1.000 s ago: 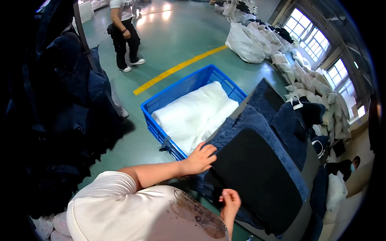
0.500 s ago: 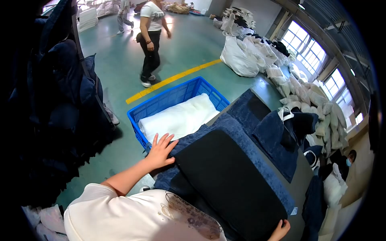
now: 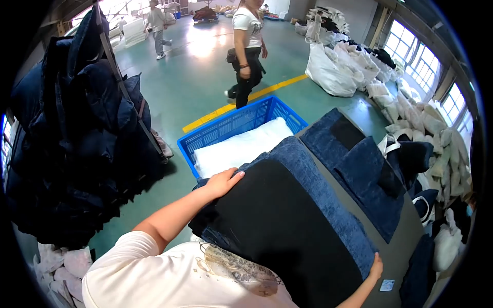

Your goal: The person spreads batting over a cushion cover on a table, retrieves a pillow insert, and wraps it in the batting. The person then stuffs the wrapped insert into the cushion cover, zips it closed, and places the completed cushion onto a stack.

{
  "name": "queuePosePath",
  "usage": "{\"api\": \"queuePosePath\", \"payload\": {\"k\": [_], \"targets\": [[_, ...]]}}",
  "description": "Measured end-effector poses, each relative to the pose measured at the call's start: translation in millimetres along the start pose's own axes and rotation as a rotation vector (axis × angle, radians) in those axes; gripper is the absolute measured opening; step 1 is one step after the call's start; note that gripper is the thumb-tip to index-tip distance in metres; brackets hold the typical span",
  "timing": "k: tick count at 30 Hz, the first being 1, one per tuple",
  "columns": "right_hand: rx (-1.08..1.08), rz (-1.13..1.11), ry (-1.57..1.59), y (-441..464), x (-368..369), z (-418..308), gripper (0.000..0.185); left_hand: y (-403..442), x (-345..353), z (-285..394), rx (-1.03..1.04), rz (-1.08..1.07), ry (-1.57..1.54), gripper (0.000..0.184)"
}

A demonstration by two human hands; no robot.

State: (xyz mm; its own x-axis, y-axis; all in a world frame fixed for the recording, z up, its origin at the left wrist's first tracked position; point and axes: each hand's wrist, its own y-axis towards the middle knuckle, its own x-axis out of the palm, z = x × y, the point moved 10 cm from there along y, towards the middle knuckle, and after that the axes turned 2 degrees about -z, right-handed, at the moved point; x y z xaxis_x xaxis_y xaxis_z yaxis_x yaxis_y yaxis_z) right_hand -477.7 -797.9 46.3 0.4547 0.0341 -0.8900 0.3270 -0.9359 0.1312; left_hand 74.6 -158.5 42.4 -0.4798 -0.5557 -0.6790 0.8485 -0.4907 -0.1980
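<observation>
A large black cloth piece (image 3: 287, 215) lies across the table in front of me, over a blue plush cloth (image 3: 328, 197) that shows along its far and right side. My left hand (image 3: 226, 183) is at the upper left corner of the cloth, its fingers close together and bent over the edge, the thumb on top. My right hand (image 3: 376, 268) is at the lower right edge of the blue cloth, fingers curled along it. What lies under both hands is partly hidden.
Beyond the table stands a blue plastic crate (image 3: 226, 123) with white padding (image 3: 244, 146) inside. More blue cloth pieces (image 3: 359, 174) lie on the table's right. A rack of dark covers (image 3: 87, 133) stands left. A person (image 3: 248, 56) walks past; white sacks (image 3: 331, 72) are piled behind.
The view has shifted left. My left hand's spread fingers have drawn together on the cloth's corner. My right hand has moved up along the edge. The black cloth spreads wider toward me.
</observation>
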Motion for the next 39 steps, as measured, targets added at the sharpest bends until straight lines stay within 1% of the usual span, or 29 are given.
{"api": "queuePosePath", "payload": {"k": [1, 2, 4, 5, 6, 8, 10, 11, 12, 13, 14, 15, 17, 18, 20, 22, 24, 25, 26, 28, 29, 32, 33, 35, 36, 39], "targets": [[-0.01, -0.058, 0.021, 2, 6, 4, 0.052, 3, 7, -6, -0.026, 0.001, -0.043, 0.064], [0.083, -0.088, 0.073, 3, 0, 20, 0.048, 3, 13, -10, -0.034, -0.015, -0.058, 0.064], [0.061, -0.07, 0.045, 4, -2, 30, 0.045, 5, 12, -15, -0.038, -0.043, -0.096, 0.065], [0.06, -0.057, 0.075, 2, -1, 36, 0.043, 6, 12, -19, -0.063, -0.067, -0.066, 0.066], [0.054, -0.039, 0.103, 0, -4, 35, 0.042, -5, 2, -5, -0.083, -0.088, -0.119, 0.068], [0.031, -0.024, 0.161, 0, -3, 41, 0.038, -37, -28, 39, -0.014, -0.101, -0.05, 0.073], [0.015, -0.034, 0.225, 8, 8, 67, 0.035, -67, -48, 60, 0.037, -0.093, -0.063, 0.074], [-0.076, -0.032, 0.293, 14, 13, 78, 0.032, -77, -53, 64, 0.057, -0.097, -0.065, 0.074], [-0.092, -0.064, 0.286, 12, 12, 72, 0.03, -79, -56, 59, 0.014, -0.114, 0.018, 0.075], [-0.063, -0.09, 0.257, 11, 14, 71, 0.03, -81, -58, 53, -0.027, -0.128, 0.102, 0.075], [-0.061, -0.061, 0.215, 7, 9, 59, 0.032, -83, -60, 48, -0.067, -0.14, 0.181, 0.076], [-0.061, -0.03, 0.169, 4, 5, 46, 0.033, -81, -60, 39, -0.175, -0.189, 0.218, 0.068], [-0.03, 0.005, 0.051, 5, 1, 28, 0.037, -72, -65, 70, 0.178, 0.03, 0.38, 0.065], [-0.017, 0.005, 0.013, 2, -1, 14, 0.038, -73, -67, 91, 0.363, 0.142, 0.456, 0.067], [0.011, 0.004, -0.006, -11, -7, 1, 0.038, -70, -59, 136, 0.56, 0.155, 0.434, 0.071], [0.026, 0.005, 0.015, -20, -12, 1, 0.038, -73, -47, 182, 0.718, 0.208, 0.304, 0.063], [0.059, 0.033, -0.027, -27, -19, 4, 0.039, -66, -10, 194, 0.869, 0.258, 0.213, 0.061], [0.062, 0.05, -0.093, -33, -24, 2, 0.04, -66, 20, 190, 0.802, 0.255, 0.351, 0.057], [0.067, 0.064, -0.14, -40, -30, -2, 0.04, -61, 43, 176, 0.805, 0.293, 0.469, 0.054], [0.085, 0.085, -0.221, -60, -44, -25, 0.039, -45, 45, 159, 0.765, 0.257, 0.374, 0.053], [0.055, 0.108, -0.289, -66, -48, -34, 0.038, -46, 43, 162, 0.767, 0.242, 0.357, 0.054], [0.076, 0.162, -0.24, -68, -40, -27, 0.037, -42, 44, 159, 0.795, 0.252, 0.36, 0.053], [0.137, 0.088, -0.252, -65, -43, -29, 0.036, -44, 43, 163, 0.784, 0.22, 0.349, 0.053], [0.154, 0.072, -0.213, -56, -35, -31, 0.036, -46, 48, 160, 0.757, 0.213, 0.367, 0.053], [0.192, 0.085, -0.163, -52, -19, -23, 0.036, -32, 47, 168, 0.769, 0.213, 0.406, 0.053], [0.263, 0.02, -0.152, -37, -13, -12, 0.035, -11, 64, 172, 0.729, 0.09, 0.457, 0.054]]}}
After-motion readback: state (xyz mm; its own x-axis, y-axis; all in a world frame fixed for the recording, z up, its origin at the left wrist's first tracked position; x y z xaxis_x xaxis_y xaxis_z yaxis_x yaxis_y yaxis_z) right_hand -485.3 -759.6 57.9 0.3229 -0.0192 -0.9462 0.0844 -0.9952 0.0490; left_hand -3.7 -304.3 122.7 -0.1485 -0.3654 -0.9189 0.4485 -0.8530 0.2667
